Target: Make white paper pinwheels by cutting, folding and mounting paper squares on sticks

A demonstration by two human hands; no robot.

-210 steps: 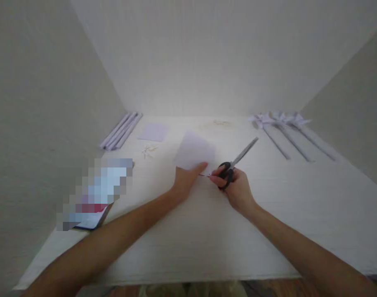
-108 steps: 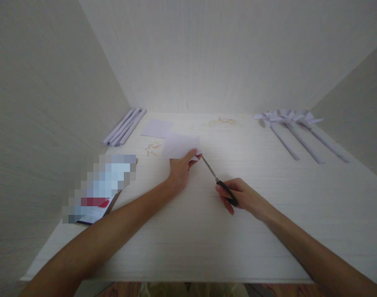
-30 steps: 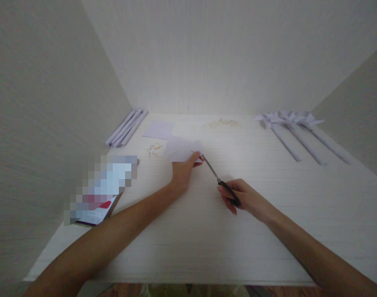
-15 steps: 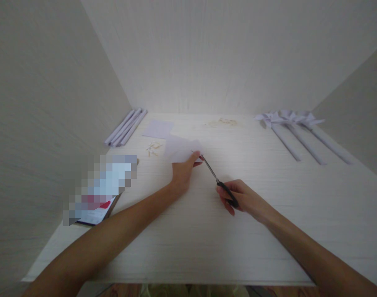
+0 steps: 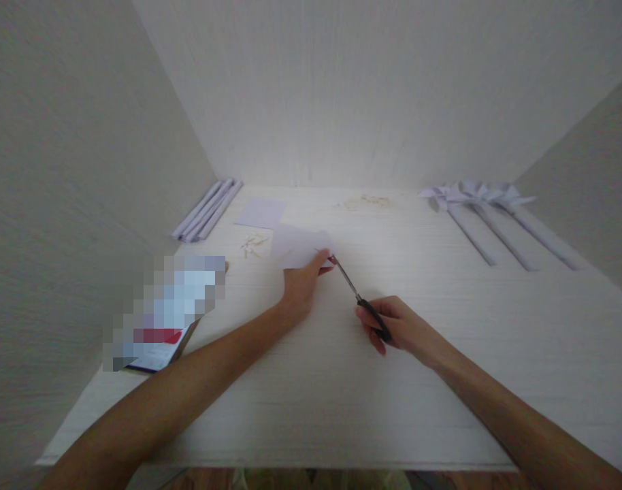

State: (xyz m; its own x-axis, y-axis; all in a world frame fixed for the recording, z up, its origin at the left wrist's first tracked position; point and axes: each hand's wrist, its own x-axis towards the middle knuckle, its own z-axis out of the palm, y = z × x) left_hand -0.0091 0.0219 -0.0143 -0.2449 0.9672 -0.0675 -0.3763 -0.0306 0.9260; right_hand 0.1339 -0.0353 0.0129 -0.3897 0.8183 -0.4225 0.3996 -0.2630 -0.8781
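Note:
A sheet of pale lilac paper (image 5: 298, 245) is pinched in my left hand (image 5: 308, 278), its thumb on top near the right edge. My right hand (image 5: 390, 323) is closed around the black handles of a pair of scissors (image 5: 348, 278). The metal blades point up and left and meet the paper's right edge beside my left thumb. Whether the blades are apart is too small to tell. Just beyond the held sheet, a second lilac paper square (image 5: 260, 212) lies flat on the table.
Rolled paper tubes (image 5: 209, 209) lie at the back left. Small thin pieces (image 5: 253, 243) are scattered near the held sheet, with another scatter (image 5: 369, 201) at the back. Paper pinwheels (image 5: 487, 221) on sticks lie at the right. A partly blurred phone (image 5: 160, 350) stands by my left forearm.
Almost nothing differs. Both hands, the paper and the scissors keep nearly the same positions.

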